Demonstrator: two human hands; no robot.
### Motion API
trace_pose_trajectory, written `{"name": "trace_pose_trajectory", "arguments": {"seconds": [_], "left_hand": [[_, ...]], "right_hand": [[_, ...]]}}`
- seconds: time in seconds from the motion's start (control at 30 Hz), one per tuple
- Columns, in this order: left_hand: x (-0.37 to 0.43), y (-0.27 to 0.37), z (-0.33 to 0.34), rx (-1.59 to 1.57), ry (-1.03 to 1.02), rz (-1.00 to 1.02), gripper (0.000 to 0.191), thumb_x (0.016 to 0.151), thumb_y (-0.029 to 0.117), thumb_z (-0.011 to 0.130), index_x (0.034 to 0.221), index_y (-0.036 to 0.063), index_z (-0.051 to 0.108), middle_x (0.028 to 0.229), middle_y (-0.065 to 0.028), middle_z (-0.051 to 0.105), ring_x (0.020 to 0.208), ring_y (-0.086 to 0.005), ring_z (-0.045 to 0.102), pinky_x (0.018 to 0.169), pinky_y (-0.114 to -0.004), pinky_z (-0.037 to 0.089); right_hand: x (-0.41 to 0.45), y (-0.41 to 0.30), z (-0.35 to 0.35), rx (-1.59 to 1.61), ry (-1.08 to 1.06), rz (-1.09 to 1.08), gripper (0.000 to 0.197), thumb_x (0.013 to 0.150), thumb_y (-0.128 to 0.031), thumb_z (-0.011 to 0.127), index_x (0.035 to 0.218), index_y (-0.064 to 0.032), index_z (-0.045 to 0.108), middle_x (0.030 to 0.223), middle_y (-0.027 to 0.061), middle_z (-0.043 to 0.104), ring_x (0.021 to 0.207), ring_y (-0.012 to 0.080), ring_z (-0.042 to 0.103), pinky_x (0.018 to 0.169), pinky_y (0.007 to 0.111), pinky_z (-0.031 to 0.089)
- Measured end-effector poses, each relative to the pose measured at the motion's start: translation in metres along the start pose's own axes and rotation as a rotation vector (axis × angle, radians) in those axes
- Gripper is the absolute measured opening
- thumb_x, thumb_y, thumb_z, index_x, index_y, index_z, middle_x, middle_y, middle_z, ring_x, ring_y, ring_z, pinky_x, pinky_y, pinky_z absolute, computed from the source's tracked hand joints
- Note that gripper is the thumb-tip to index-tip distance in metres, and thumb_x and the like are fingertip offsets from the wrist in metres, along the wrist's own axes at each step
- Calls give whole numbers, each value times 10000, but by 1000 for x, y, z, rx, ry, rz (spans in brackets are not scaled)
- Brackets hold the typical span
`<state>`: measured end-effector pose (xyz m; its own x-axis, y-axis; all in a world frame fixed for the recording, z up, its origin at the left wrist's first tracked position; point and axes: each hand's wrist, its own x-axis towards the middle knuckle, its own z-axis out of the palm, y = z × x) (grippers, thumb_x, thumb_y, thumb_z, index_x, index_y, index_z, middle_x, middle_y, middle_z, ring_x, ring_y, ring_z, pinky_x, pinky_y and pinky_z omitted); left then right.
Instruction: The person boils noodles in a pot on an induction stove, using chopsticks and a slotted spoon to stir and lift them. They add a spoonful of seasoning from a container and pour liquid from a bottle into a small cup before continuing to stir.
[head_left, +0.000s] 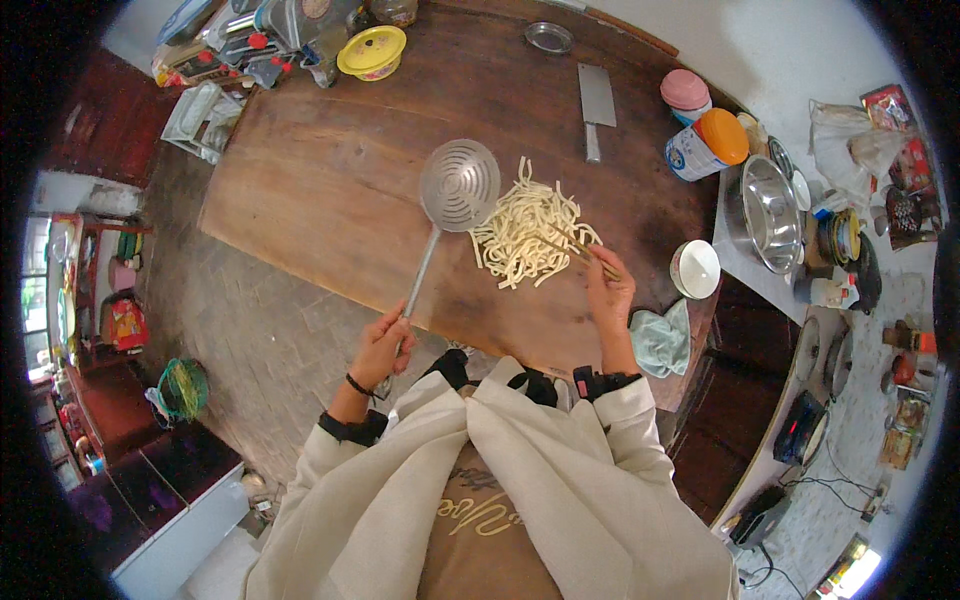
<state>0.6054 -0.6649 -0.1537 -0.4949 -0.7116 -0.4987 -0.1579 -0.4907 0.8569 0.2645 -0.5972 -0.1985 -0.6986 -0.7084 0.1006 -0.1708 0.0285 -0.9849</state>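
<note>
A heap of thick pale noodles (525, 229) lies on the dark wooden table (337, 157). My left hand (380, 343) grips the long handle of a metal slotted skimmer (460, 185), whose round head is at the left edge of the heap. Wooden chopsticks (581, 248) are held in my right hand (609, 289), their tips among the noodles at the right side of the heap. Beyond the heap lies a cleaver (597, 97) with a metal handle. To the right of my right hand stand a white bowl (696, 269) and a crumpled pale green cloth (660, 341).
A yellow lidded bowl (372, 52) and a small metal dish (549, 37) sit at the table's far side. Along the right stand an orange-lidded can (705, 146), a pink-lidded container (685, 91) and a large steel basin (769, 214). A white rack (201, 120) stands off the far left corner.
</note>
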Motion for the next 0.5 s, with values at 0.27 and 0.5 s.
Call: {"name": "trace_pose_trajectory", "arguments": {"seconds": [0.27,0.5], "left_hand": [[35,-4,-62,-67,138,107,431,917,154,398,1333,75,315,581,-21,434,358,-105,380,328,-246,346],[69,-19,-115,-205,199,134,390,919,189,399,1288,72,350,602,-22,441,371,-113,390,332,-266,350]], "right_hand": [[23,7,50,235,-124,275,193,845,-68,541,1020,-29,611,892,39,627,690,81,574,489,209,472],[12,-1,8,187,4,188,181,840,-82,547,988,-7,621,810,39,622,566,67,529,481,203,454]]}}
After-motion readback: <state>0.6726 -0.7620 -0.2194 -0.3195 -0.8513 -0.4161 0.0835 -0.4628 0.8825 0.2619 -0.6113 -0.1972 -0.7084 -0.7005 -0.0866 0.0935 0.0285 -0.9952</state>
